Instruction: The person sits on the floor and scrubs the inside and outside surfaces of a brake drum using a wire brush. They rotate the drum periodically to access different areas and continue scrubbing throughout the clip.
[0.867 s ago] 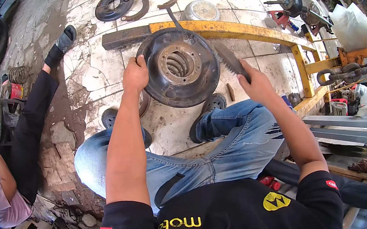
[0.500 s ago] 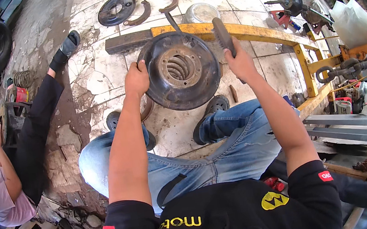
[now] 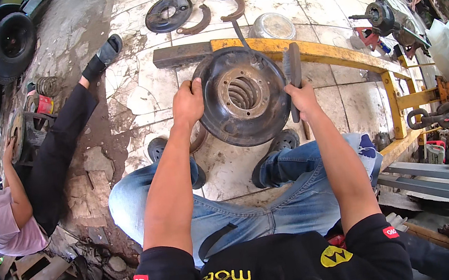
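Observation:
A round black brake backing plate with a rusty, bolt-holed centre stands tilted in front of me. Through its middle opening shows a coil spring. My left hand is closed on the plate's left rim, thumb on its face. On the opposite side, my right hand grips a wire brush held nearly upright, bristles toward the plate's right edge. Whether the bristles touch the rim I cannot tell.
A yellow metal frame runs behind the plate and down the right. Beyond lie another backing plate, curved brake shoes and a round silvery container. At left, a seated person has a hand on a disc-shaped part.
The brush has come closer to the plate's right edge and turned more upright, with my right hand lower beside it. My left hand keeps its hold. The whole view has shifted.

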Tool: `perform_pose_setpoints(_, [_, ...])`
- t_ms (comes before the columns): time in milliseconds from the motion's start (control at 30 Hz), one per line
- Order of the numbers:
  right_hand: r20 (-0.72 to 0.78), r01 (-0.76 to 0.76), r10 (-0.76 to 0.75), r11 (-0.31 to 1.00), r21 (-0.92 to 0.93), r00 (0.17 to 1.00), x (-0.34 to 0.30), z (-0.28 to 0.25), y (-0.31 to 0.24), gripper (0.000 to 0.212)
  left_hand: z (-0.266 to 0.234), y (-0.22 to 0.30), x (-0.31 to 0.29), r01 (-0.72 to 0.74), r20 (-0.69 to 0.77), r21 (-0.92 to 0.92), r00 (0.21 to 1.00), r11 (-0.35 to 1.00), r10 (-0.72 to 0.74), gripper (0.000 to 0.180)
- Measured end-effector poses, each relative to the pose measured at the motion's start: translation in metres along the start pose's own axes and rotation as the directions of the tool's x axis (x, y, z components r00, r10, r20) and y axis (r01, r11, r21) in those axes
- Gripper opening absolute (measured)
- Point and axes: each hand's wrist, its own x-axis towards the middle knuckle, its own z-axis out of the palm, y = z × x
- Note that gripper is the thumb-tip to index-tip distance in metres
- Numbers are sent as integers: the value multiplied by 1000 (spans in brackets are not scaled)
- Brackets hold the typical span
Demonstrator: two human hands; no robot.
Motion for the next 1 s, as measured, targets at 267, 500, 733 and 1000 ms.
perform_pose_setpoints(267, [-7,41,-41,999,-36,999,-2,12,-9,29,-9,-14,4,46,-33,-18,998,999,-47,49])
perform_pose_setpoints(500, [-2,77,-77,995,-56,997,-2,15,-8,27,-3,-15,5,37,-57,-37,998,999,-39,48])
perform_pose_setpoints(733, [-36,115,-115,993,2,993,1,13,-6,27,-6,-2,2,19,-28,-11,999,1000,-20,50])
perform_pose_setpoints(1000, [-74,127,-123,991,43,990,13,15,10,25,7,-13,3,13,-77,-5,997,1000,-13,49])
